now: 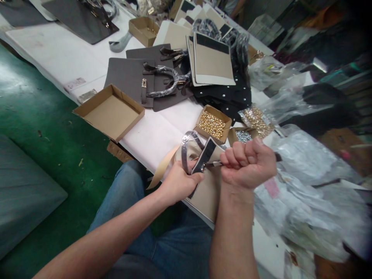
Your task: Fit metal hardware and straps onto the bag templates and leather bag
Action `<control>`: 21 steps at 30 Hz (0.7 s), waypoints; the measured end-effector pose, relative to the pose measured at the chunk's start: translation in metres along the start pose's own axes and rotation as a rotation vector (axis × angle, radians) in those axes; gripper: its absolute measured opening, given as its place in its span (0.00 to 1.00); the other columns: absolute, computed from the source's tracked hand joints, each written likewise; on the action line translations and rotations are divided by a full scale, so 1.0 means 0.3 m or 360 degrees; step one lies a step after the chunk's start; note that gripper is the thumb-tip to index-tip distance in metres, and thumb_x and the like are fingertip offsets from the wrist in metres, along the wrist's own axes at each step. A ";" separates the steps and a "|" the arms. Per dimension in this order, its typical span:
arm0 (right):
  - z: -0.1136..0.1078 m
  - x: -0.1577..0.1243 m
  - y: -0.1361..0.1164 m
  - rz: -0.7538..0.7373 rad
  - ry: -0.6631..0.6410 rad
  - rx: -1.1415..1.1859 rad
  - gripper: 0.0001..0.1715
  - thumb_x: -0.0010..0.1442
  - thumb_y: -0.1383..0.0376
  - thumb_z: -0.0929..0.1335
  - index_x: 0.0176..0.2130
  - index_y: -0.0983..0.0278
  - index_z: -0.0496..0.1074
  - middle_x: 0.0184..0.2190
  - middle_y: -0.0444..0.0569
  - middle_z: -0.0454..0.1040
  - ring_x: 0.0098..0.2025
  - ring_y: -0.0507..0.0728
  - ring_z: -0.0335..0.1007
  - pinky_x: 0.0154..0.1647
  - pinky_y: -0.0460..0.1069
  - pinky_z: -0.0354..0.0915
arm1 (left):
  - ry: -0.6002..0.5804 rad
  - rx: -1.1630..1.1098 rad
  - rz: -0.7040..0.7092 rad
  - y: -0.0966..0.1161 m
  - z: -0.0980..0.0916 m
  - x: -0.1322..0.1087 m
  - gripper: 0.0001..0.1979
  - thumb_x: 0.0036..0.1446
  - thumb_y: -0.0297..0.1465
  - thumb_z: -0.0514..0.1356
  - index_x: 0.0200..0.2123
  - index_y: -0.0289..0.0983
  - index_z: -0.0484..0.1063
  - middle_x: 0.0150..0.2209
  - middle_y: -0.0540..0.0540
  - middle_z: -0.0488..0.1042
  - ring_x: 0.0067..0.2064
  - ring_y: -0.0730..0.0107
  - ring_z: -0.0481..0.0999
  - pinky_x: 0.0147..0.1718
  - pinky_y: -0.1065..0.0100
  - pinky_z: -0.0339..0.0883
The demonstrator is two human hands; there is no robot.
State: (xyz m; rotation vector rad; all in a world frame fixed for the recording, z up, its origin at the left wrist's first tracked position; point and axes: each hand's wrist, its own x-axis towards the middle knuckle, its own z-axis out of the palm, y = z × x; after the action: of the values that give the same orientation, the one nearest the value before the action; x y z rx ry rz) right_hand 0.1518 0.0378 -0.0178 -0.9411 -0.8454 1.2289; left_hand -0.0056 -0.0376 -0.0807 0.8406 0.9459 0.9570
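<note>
1. While the left hand [180, 180] pinches the edge of a beige panel with a dark strip [207, 152], thumb on the near face, it seems to be steadying that edge for the tool.
2. And look at the right hand [247, 161]: a full fist, fingers curled tight round a slim tool [213, 164], its tip at the strip beside the left thumb. That grip looks chosen for force.
3. The panel is over the table's near edge, close to the body, probably for leverage; a wrapped handle [184, 151] loops up just beside the left hand.
4. Now the count: two hands, one tool, one panel pinched.
5. Open boxes, at least four: one of gold pieces [212, 124], one of silver pieces [243, 135], a wide tray [112, 112], a farther box [144, 31]. The first two sit just beyond the hands, presumably for easy reach. Loose pieces? Too many to count!
</note>
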 end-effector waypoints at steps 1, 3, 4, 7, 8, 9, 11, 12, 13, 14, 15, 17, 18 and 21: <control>-0.003 -0.010 -0.005 -0.0024 -0.0001 0.0001 0.36 0.68 0.55 0.75 0.22 0.58 0.50 0.16 0.33 0.44 0.15 0.47 0.36 0.15 0.46 0.44 | 0.0000 -0.0015 -0.0020 -0.001 0.000 0.000 0.08 0.62 0.32 0.68 0.32 0.38 0.74 0.27 0.54 0.65 0.29 0.73 0.61 0.28 0.70 0.53; -0.008 -0.031 -0.013 -0.0089 0.0010 -0.0013 0.35 0.69 0.56 0.74 0.22 0.58 0.51 0.15 0.34 0.45 0.15 0.47 0.37 0.15 0.46 0.46 | 0.0018 -0.0040 -0.0072 -0.005 0.003 0.001 0.06 0.62 0.32 0.68 0.34 0.38 0.76 0.27 0.54 0.66 0.29 0.73 0.62 0.27 0.70 0.53; -0.008 -0.042 -0.015 -0.0138 0.0015 -0.0023 0.35 0.69 0.57 0.73 0.22 0.59 0.51 0.15 0.34 0.46 0.15 0.47 0.37 0.16 0.46 0.46 | 0.0039 -0.0046 -0.0096 -0.008 0.006 0.002 0.06 0.62 0.32 0.68 0.34 0.38 0.76 0.26 0.54 0.66 0.28 0.73 0.62 0.27 0.70 0.53; 0.001 -0.068 -0.011 -0.0287 -0.0004 -0.0054 0.32 0.70 0.60 0.72 0.22 0.59 0.53 0.15 0.34 0.46 0.15 0.47 0.38 0.16 0.46 0.49 | 0.0102 -0.0045 -0.0122 -0.013 0.015 0.005 0.04 0.62 0.32 0.67 0.35 0.38 0.77 0.25 0.54 0.67 0.27 0.73 0.62 0.27 0.69 0.52; 0.007 -0.073 -0.008 -0.0316 -0.0018 -0.0063 0.32 0.70 0.60 0.72 0.22 0.59 0.53 0.15 0.34 0.45 0.15 0.47 0.38 0.16 0.46 0.49 | 0.0109 -0.0042 -0.0117 -0.013 0.017 0.007 0.03 0.62 0.31 0.66 0.35 0.38 0.78 0.25 0.54 0.66 0.27 0.73 0.62 0.27 0.69 0.52; 0.013 -0.075 -0.003 -0.0326 -0.0031 -0.0075 0.32 0.70 0.60 0.72 0.22 0.59 0.53 0.16 0.34 0.46 0.15 0.47 0.38 0.17 0.46 0.50 | 0.0110 -0.0042 -0.0111 -0.013 0.019 0.008 0.03 0.63 0.31 0.66 0.36 0.38 0.78 0.25 0.54 0.66 0.27 0.73 0.62 0.27 0.69 0.52; 0.027 -0.074 0.007 -0.0317 -0.0042 -0.0098 0.33 0.70 0.59 0.72 0.21 0.59 0.53 0.16 0.34 0.46 0.16 0.47 0.38 0.17 0.46 0.49 | 0.0106 -0.0047 -0.0100 -0.008 0.019 0.010 0.03 0.63 0.31 0.66 0.36 0.38 0.77 0.25 0.54 0.65 0.27 0.73 0.62 0.27 0.69 0.52; 0.033 -0.071 0.012 -0.0305 -0.0042 -0.0107 0.33 0.70 0.59 0.72 0.21 0.59 0.53 0.16 0.34 0.46 0.16 0.46 0.37 0.17 0.45 0.49 | 0.0108 -0.0050 -0.0096 -0.004 0.019 0.012 0.03 0.63 0.30 0.66 0.35 0.38 0.77 0.25 0.54 0.65 0.28 0.73 0.62 0.27 0.70 0.53; 0.039 -0.068 0.016 -0.0291 -0.0038 -0.0116 0.34 0.70 0.58 0.73 0.21 0.59 0.53 0.16 0.34 0.46 0.16 0.46 0.37 0.17 0.45 0.48 | 0.0110 -0.0054 -0.0090 0.000 0.018 0.013 0.04 0.63 0.30 0.66 0.34 0.38 0.76 0.25 0.53 0.65 0.28 0.72 0.62 0.27 0.70 0.53; 0.046 -0.064 0.020 -0.0283 -0.0030 -0.0128 0.34 0.70 0.58 0.73 0.21 0.59 0.53 0.16 0.34 0.45 0.16 0.46 0.36 0.17 0.45 0.47 | 0.0106 -0.0057 -0.0080 0.004 0.017 0.015 0.04 0.63 0.30 0.66 0.33 0.38 0.76 0.26 0.53 0.65 0.28 0.72 0.62 0.28 0.70 0.54; 0.053 -0.061 0.023 -0.0270 -0.0022 -0.0148 0.34 0.70 0.58 0.73 0.21 0.59 0.53 0.16 0.34 0.45 0.16 0.46 0.36 0.16 0.46 0.46 | 0.0098 -0.0062 -0.0066 0.008 0.016 0.016 0.05 0.62 0.29 0.66 0.32 0.38 0.76 0.26 0.53 0.65 0.29 0.72 0.61 0.28 0.70 0.54; 0.069 -0.056 0.026 -0.0240 -0.0008 -0.0211 0.34 0.70 0.57 0.74 0.22 0.59 0.53 0.16 0.34 0.45 0.16 0.46 0.37 0.17 0.46 0.46 | 0.0088 -0.0078 -0.0040 0.013 0.015 0.020 0.05 0.62 0.28 0.66 0.32 0.37 0.76 0.26 0.52 0.65 0.29 0.72 0.61 0.28 0.70 0.55; 0.079 -0.054 0.027 -0.0224 -0.0002 -0.0248 0.35 0.70 0.57 0.74 0.22 0.59 0.53 0.17 0.34 0.45 0.16 0.46 0.37 0.17 0.46 0.46 | 0.0092 -0.0092 -0.0030 0.013 0.015 0.022 0.05 0.62 0.28 0.66 0.32 0.37 0.76 0.27 0.52 0.65 0.30 0.71 0.62 0.28 0.70 0.57; 0.108 -0.049 0.028 -0.0165 -0.0004 -0.0322 0.36 0.70 0.56 0.75 0.22 0.59 0.52 0.17 0.34 0.46 0.16 0.46 0.37 0.17 0.45 0.45 | 0.0118 -0.0148 -0.0004 0.007 0.019 0.028 0.05 0.61 0.26 0.66 0.31 0.38 0.76 0.26 0.52 0.66 0.31 0.70 0.64 0.31 0.70 0.62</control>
State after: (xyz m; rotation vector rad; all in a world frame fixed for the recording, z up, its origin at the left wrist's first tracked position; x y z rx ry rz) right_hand 0.1169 0.0280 -0.0136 -1.0443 -1.0217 1.0697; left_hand 0.0012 -0.0300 -0.0790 0.7295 0.9585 1.0282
